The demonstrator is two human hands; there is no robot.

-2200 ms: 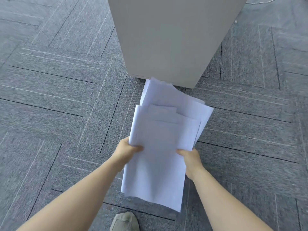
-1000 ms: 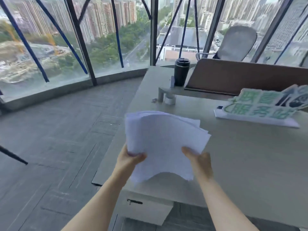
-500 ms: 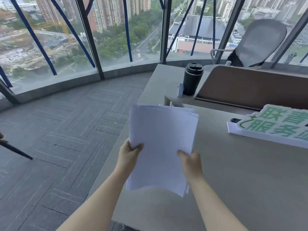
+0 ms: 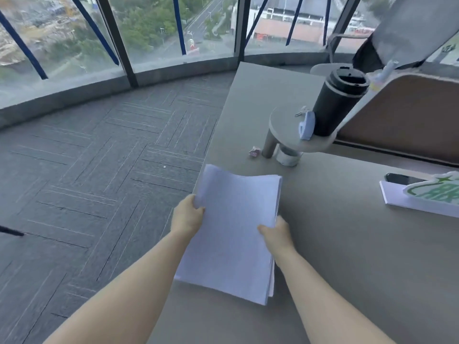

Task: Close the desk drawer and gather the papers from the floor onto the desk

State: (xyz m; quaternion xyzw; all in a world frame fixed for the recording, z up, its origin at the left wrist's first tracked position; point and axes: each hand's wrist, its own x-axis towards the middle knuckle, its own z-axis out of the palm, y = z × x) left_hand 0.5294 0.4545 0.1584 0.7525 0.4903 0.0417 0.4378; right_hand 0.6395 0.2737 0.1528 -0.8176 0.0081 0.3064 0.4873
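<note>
A squared-up stack of white papers (image 4: 233, 229) lies low over the left part of the grey desk (image 4: 347, 256), its left edge overhanging the desk's side. My left hand (image 4: 186, 218) grips the stack's left edge, thumb on top. On the right edge sits my right hand (image 4: 275, 234), thumb pressed on the top sheet. Whether the stack rests fully on the desk or hovers just above it I cannot tell. The drawer is out of view below the desk.
A black tumbler (image 4: 337, 103) stands on a small round riser (image 4: 285, 130) at the back. A brown divider panel (image 4: 407, 115), a phone (image 4: 402, 178) and a green-and-white sign (image 4: 432, 194) lie to the right. Grey carpet (image 4: 99, 170) and windows fill the left.
I have risen from the floor with the papers and brought them to the desk. In the last half second the stack tilted flat and dropped down toward the desktop.
</note>
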